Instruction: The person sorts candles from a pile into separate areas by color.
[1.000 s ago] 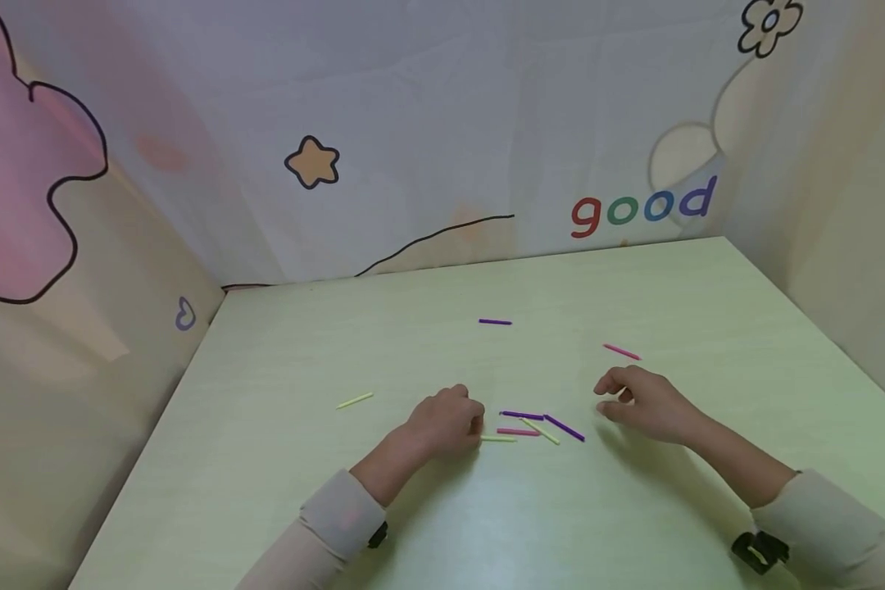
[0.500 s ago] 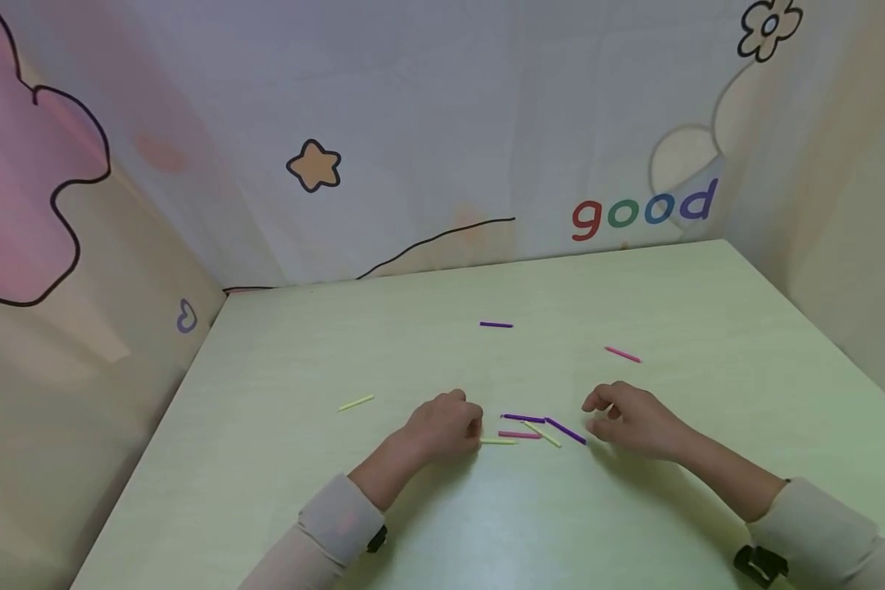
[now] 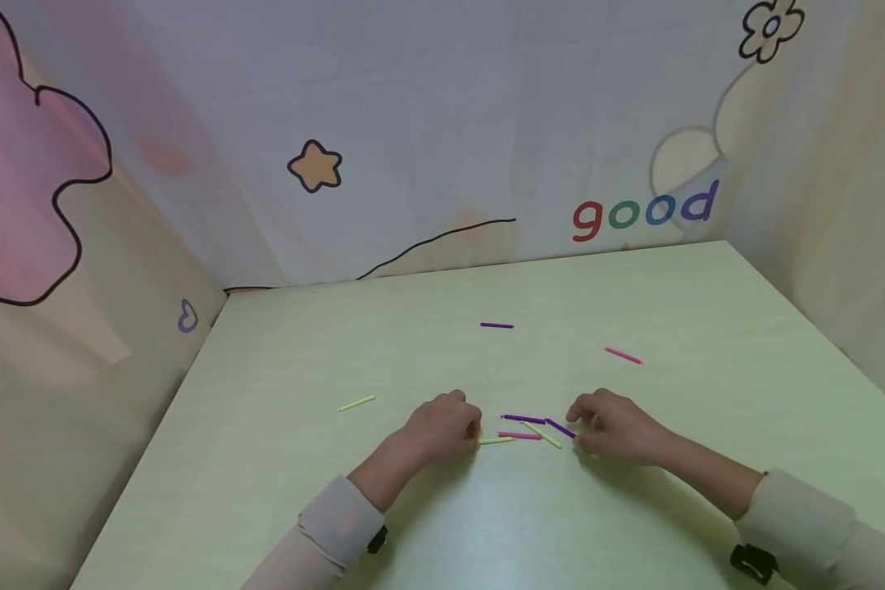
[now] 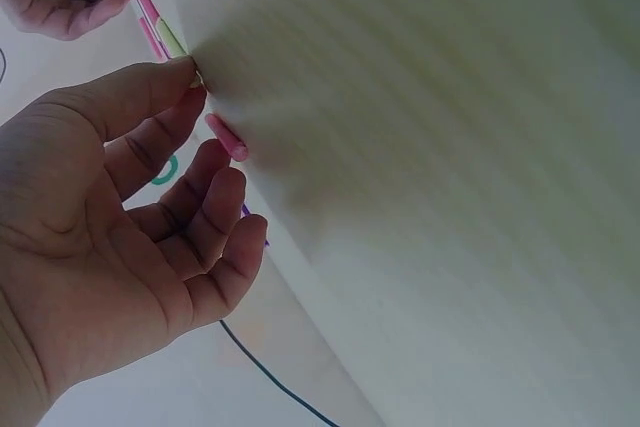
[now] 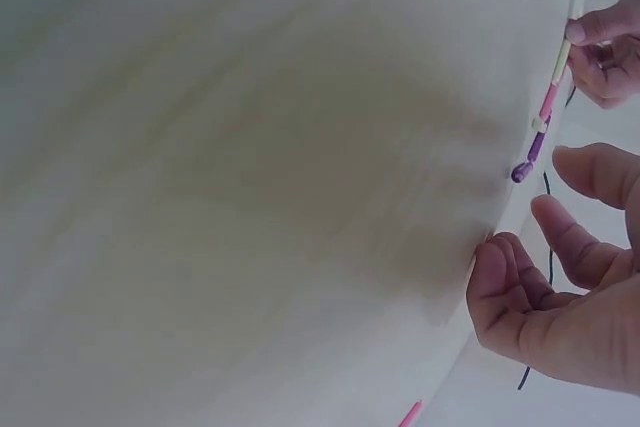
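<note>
In the head view, my left hand [image 3: 442,426] is over the table left of a small group of thin coloured sticks. Its thumb and index finger pinch the left end of a yellow stick [image 3: 496,441]. A pink stick [image 4: 228,137] lies by its other fingers in the left wrist view; contact is unclear. My right hand [image 3: 619,426] is beside the right-hand purple stick [image 3: 560,428], thumb and index finger apart in the right wrist view. Between the hands lie another purple stick [image 3: 524,419], a pink stick [image 3: 519,435] and a slanted yellow stick [image 3: 544,436].
Farther back on the pale green table [image 3: 302,344] are a lone purple stick [image 3: 497,325] and, to the right, a pink stick [image 3: 624,356]. A yellow stick [image 3: 356,403] lies left of my left hand. Printed cloth walls [image 3: 413,123] enclose the table's back and sides.
My right hand has come left and nearer to the right-hand purple stick, now covering its end. The left hand stays almost in place, its yellow stick shifting very slightly left.
</note>
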Demonstrator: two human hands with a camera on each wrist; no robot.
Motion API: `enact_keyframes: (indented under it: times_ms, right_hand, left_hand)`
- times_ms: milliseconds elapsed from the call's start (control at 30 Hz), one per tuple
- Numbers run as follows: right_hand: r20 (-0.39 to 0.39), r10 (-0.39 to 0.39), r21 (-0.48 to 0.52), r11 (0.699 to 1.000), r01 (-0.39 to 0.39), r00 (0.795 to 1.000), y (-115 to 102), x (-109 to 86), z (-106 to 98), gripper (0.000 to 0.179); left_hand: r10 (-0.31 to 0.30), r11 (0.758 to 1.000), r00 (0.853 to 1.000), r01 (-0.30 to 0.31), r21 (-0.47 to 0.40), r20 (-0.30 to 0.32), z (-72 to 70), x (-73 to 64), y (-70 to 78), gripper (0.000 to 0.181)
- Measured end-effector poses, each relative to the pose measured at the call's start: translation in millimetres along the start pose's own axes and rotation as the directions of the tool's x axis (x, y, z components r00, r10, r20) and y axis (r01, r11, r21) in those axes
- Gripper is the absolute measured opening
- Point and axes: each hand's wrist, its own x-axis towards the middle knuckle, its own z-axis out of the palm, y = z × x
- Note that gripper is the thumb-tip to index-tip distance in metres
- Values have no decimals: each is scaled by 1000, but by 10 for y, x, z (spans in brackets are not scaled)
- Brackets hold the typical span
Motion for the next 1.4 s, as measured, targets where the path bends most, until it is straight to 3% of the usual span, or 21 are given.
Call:
enact_keyframes:
  times_ms: [333,600,833,1033,1400]
  right_hand:
    - [41,28,-52,998,-26,999,-14,73,16,17]
    - [65,79,-38,996,-77,995,9,85,7,17]
    - [46,40,-45,998,-38,998,55,74,4,15]
    - [14,-7,-129,992,9,1000,46,74,-2,12]
    - [12,8,-151,989,-6,1000,34,73,-4,12]
  left_hand:
    - [13,1000,1000,-12,-9,13,10,11,-20,12]
    - [-6,1000,1000,7,-22,31,-11,13,-18,14]
    - [-5,1000,999,6,-29,49,-31,14,-3,13]
    - [-7,1000,999,8,-18,54,-33,13,3,12]
    - [15,1000,1000,-15,-28,10,-44,-14,38,9]
